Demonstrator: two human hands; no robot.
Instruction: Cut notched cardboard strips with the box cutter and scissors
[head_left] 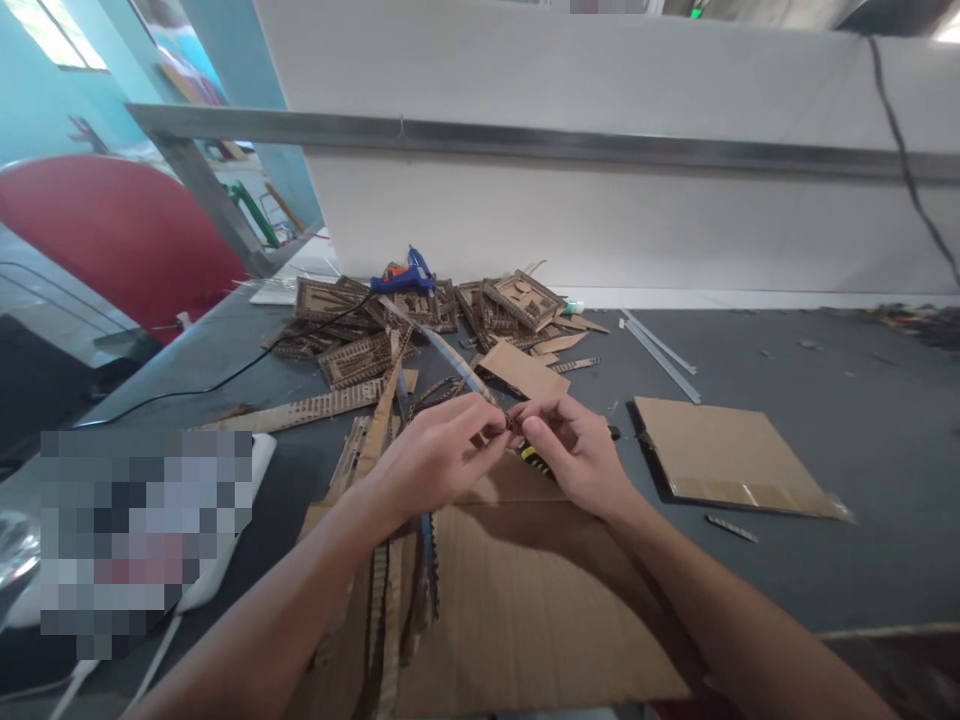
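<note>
Smooth brown cardboard sheet [540, 600] here, matt — and the cardboard pieces [352, 360] look rough, ridged. The glue gun [409, 274] is blue plastic; the rail [480, 138] is dull grey metal, the chair [120, 240] smooth red.

Operator, your count stands as follows: two bare hands, one left hand [442, 450] and one right hand [574, 450]; one strip [465, 368] between them; one blue glue gun [409, 277]; two translucent sticks [661, 356]; one black-and-yellow tool [535, 459]; one red chair [112, 220]. Of plain cardboard, you have one large sheet [540, 620], one taped panel [735, 450] and one smaller piece [523, 370]. One short strip [731, 527] is logged separately. Your framed cardboard pieces [525, 300] number several; their overlap prevents an exact count. Your other cardboard strips [311, 405] are likewise several, exact number unverified.
</note>
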